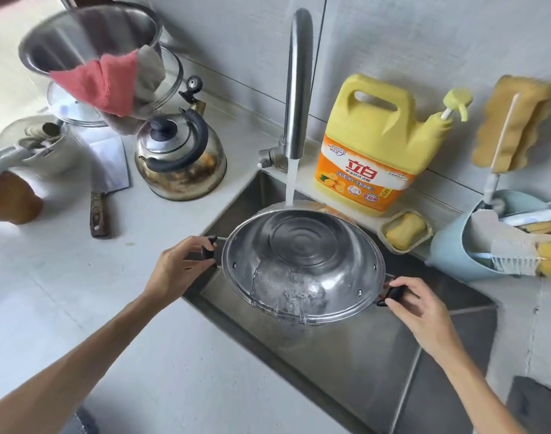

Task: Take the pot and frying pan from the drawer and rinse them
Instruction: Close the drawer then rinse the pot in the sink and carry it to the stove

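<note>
Over the sink (393, 364), under the tap (297, 89): pot (302, 264) held between both hands, tilted, mouth toward the viewer, water pooled at its lower rim. Left hand (177, 267) closed on left handle, right hand (421, 311) closed on right handle; handle-to-handle axis running left to right, forearms reaching in from below.

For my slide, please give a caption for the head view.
Both hands tilt a steel pot under the running faucet.

Both arms extended forward; left hand (177, 267) and right hand (419, 311) each curled closed around side handle
</note>
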A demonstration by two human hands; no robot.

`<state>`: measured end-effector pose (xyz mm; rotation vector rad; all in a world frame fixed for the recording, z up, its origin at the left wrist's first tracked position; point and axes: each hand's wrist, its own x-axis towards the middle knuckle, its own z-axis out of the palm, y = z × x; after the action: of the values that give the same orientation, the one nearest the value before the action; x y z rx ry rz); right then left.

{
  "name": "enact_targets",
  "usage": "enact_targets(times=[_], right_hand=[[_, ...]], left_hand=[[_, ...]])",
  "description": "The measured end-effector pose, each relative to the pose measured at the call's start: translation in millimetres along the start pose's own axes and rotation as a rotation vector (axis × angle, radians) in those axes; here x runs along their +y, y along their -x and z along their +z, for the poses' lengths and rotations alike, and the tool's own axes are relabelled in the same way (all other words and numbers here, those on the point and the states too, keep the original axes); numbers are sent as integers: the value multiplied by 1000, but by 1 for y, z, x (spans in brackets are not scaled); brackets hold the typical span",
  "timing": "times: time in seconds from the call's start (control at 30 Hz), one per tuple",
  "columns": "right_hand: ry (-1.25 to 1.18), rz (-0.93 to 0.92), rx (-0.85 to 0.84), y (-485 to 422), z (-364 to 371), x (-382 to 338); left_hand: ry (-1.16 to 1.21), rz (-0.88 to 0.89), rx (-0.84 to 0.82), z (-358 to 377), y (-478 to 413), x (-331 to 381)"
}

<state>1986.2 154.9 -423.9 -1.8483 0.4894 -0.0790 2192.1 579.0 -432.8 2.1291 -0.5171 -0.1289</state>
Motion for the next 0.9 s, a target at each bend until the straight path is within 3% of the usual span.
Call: enact_targets(times=[0.17,0.63,0.9], right_hand=[[30,-62,23,-5,6,-8],[177,-318,-66,-24,18,-75],[73,-172,-58,-36,15,-80]], left_hand=[[19,3,60,-8,0,2],[61,-222,136,-6,1,-23],[58,-247,88,-9,1,-27]])
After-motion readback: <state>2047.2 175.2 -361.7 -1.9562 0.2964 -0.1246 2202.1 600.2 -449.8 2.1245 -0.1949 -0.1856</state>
